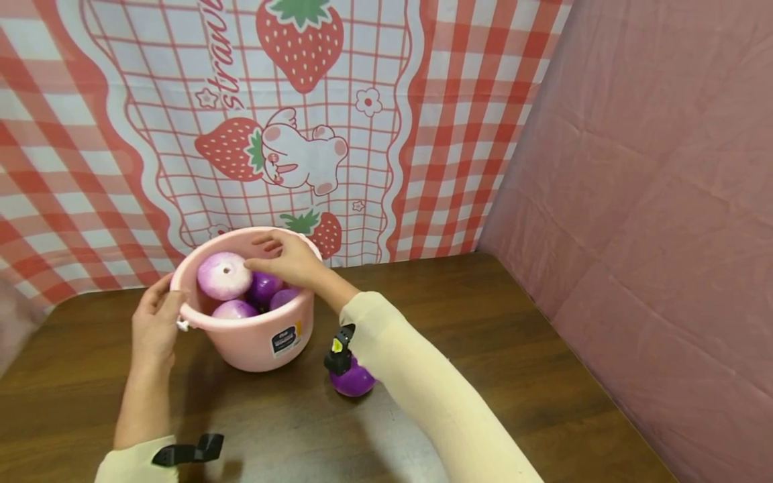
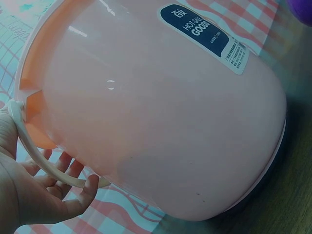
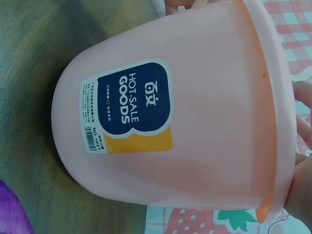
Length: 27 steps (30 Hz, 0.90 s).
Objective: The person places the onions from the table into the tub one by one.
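Observation:
A pink plastic bucket (image 1: 253, 345) stands on the table with several round purple onions inside. The topmost onion (image 1: 225, 276) shows a whitish end with a small dark spot. At the bucket's left side, my left hand (image 1: 156, 325) grips the rim, thumb on top; in the left wrist view its fingers curl around the white handle (image 2: 41, 158) there. My right hand (image 1: 292, 260) reaches over the right rim, its fingers extended above the onions and thumb tip beside the topmost one, holding nothing. The right wrist view shows the bucket's label (image 3: 129, 105), with much of that hand hidden or out of frame.
Another purple onion (image 1: 352, 381) lies on the brown wooden table (image 1: 290, 429), right of the bucket and partly hidden by the right wrist's black camera mount (image 1: 339, 352). A strawberry-print cloth (image 1: 362, 221) hangs behind; a pink cloth (image 1: 634, 168) hangs along the right.

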Motion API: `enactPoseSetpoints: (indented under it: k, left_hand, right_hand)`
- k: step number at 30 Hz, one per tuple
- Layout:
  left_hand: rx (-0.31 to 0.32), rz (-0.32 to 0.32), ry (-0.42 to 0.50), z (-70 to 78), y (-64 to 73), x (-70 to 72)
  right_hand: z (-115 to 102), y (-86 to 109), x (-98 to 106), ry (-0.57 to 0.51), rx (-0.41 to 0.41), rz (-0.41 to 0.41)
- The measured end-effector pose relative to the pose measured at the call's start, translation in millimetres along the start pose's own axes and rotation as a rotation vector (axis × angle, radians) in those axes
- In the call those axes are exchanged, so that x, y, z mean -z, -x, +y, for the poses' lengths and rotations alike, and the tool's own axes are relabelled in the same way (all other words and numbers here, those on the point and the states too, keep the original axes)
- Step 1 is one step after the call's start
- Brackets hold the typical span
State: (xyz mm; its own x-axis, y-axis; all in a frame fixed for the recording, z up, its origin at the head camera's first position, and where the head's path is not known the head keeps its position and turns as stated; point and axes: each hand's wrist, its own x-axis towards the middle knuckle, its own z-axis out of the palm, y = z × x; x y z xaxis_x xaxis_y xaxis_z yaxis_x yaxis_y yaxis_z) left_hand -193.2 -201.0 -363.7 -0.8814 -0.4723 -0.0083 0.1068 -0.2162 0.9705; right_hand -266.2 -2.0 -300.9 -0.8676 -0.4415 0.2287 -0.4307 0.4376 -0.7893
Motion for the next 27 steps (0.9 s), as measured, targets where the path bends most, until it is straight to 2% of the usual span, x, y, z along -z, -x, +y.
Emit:
enactPoseSetpoints:
  k: [12, 27]
  left_hand:
    - [-0.003, -0.008, -0.004, 0.5, 0.1, 0.3]
    - [0.007, -0.002, 0.000, 1.4, 1.2, -0.4]
  right_hand:
    - [-6, 2.7, 5, -0.064, -0.009, 0.006]
    - [-3, 5.6, 23, -0.054, -0.009, 0.034]
